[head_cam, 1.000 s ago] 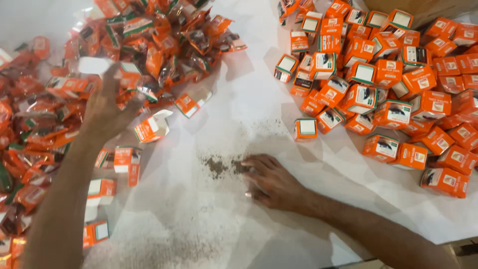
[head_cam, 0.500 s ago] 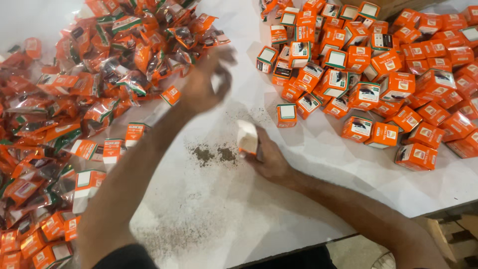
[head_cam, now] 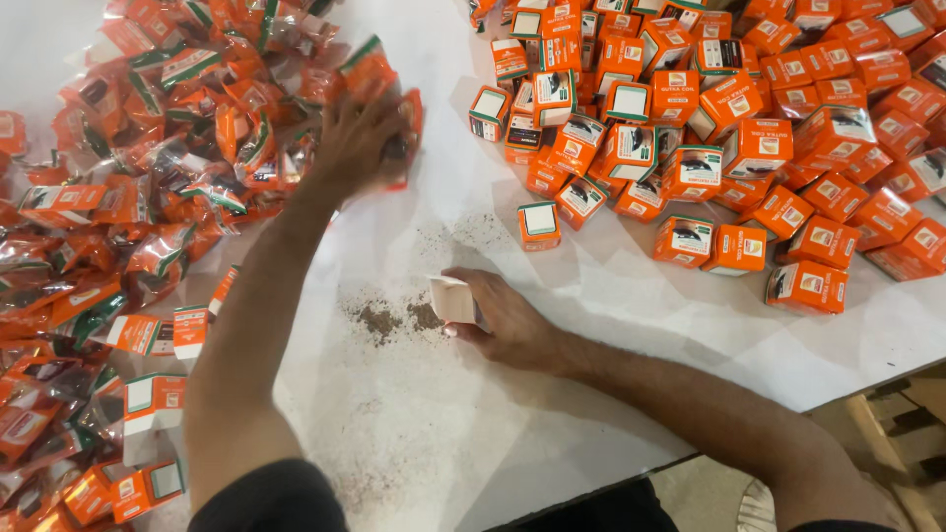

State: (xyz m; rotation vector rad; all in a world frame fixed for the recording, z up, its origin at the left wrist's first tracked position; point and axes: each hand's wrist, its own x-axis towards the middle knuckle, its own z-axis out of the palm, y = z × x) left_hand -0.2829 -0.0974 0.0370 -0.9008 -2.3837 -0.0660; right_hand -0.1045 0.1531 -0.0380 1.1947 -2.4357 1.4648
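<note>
Bright, even light falls from above onto my white table [head_cam: 591,325], which shows soft grey creases but does not blow out. My left hand [head_cam: 365,138], up beside the pile of packets [head_cam: 148,177], is smeared with motion blur, fingers hard to separate. My right hand [head_cam: 503,320] is sharp, throwing only a faint, short shadow on the table just beneath it. The packets glint with small white glare spots on their wrap. The boxes [head_cam: 749,138] right of that hand stay crisp, though the farthest ones lean and stretch towards the frame corner. Below the table edge the floor is dim.
</note>
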